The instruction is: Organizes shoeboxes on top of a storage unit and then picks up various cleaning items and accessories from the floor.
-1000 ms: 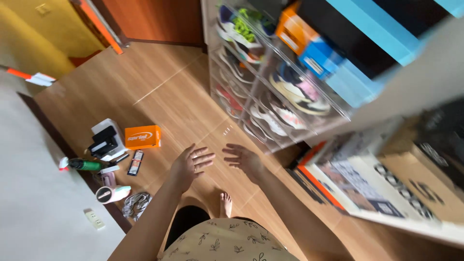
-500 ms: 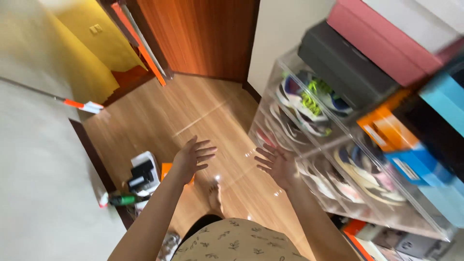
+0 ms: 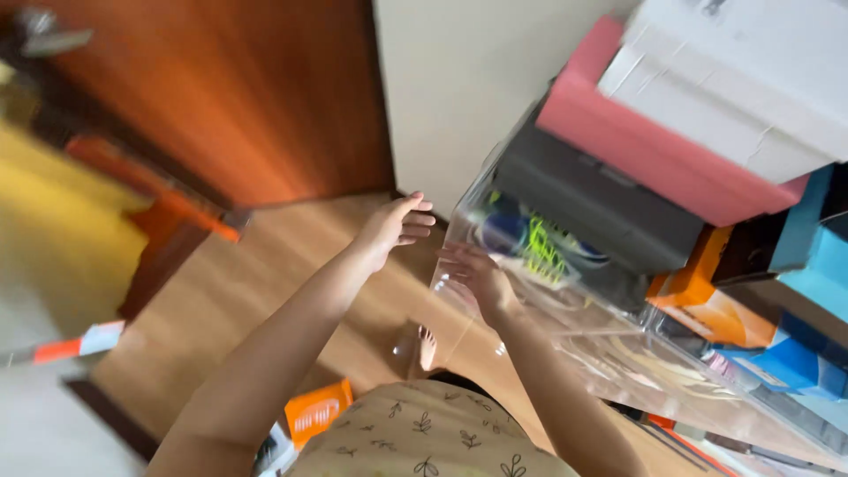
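Hands are hovering spread and empty: left hand (image 3: 393,225) near the wooden door (image 3: 238,97), right hand (image 3: 473,274) touching the clear shoe case (image 3: 565,309) under stacked shoeboxes (image 3: 662,150).

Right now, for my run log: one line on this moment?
left hand: open, raised | right hand: open, at clear plastic shoe case | grip: none

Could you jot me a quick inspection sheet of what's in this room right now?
Surface: wooden floor, one bare foot on it.
Job's things: clear shoe boxes holding sneakers; stacked shoeboxes on top.
Clutter: orange box on the floor.
Hands: left hand open, raised, touching nothing; right hand open at the clear box front.
Cables: nothing seen.
Surroundings: wooden door, pale wall.
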